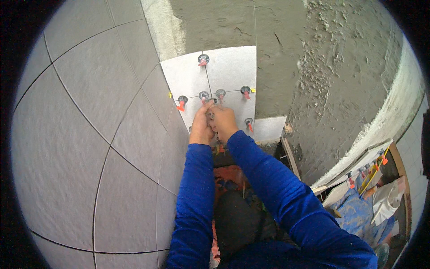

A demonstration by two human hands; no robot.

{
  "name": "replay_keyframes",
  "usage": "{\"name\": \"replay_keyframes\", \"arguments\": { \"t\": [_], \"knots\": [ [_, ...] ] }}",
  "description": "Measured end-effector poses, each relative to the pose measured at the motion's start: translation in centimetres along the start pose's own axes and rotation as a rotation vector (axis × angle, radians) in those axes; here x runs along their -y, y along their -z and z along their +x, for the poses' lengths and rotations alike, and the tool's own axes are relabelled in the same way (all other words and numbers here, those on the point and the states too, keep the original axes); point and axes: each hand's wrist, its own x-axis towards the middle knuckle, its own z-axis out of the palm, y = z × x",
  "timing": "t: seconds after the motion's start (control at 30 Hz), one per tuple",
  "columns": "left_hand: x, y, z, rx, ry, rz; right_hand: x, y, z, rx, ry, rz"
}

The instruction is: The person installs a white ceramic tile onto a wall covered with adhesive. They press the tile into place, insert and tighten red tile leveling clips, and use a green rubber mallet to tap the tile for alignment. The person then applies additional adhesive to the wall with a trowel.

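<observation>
Both my hands meet at the joint between the white wall tiles (pixel 230 65). Closed fingers of my left hand (pixel 202 123) and my right hand (pixel 224 120) wrap a tile leveling clip (pixel 212 101), whose dark round cap shows just above them. Its lower part is hidden by the fingers. Around them, more clips with round dark caps and red handles stick out from the joints: one clip (pixel 203 60) higher up, another clip (pixel 182 103) at the left edge, and a further clip (pixel 245 92) at the right. Small yellow spacers (pixel 253 90) sit at the tile edges.
Large grey tiles (pixel 85 103) cover the wall on my left. Rough grey mortar (pixel 286 58) coats the wall above and right of the white tiles. A lower white tile (pixel 269 128) adjoins them. At the lower right are a blue sheet (pixel 358 213) and a white bag (pixel 387 201).
</observation>
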Motion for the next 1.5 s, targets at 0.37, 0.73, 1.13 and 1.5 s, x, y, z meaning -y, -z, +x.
{"name": "replay_keyframes", "arguments": {
  "t": [0.37, 0.73, 1.13, 1.5],
  "knots": [
    [0.7, 2.8, 3.7, 0.220, 0.065, -0.071, 0.8, 0.4, -1.2, 0.037, 0.016, 0.051],
    [-0.2, 2.0, 1.9, 0.093, 0.112, 0.090, 1.3, 0.3, -1.8, 0.089, -0.030, 0.090],
    [1.0, 0.7, 1.6, 0.133, -0.044, -0.078, 0.6, 0.3, -1.5, 0.036, 0.014, 0.108],
    [0.8, 1.0, 2.3, 0.032, -0.043, 0.027, -0.1, 0.6, -0.5, 0.010, 0.069, -0.018]
  ]
}}
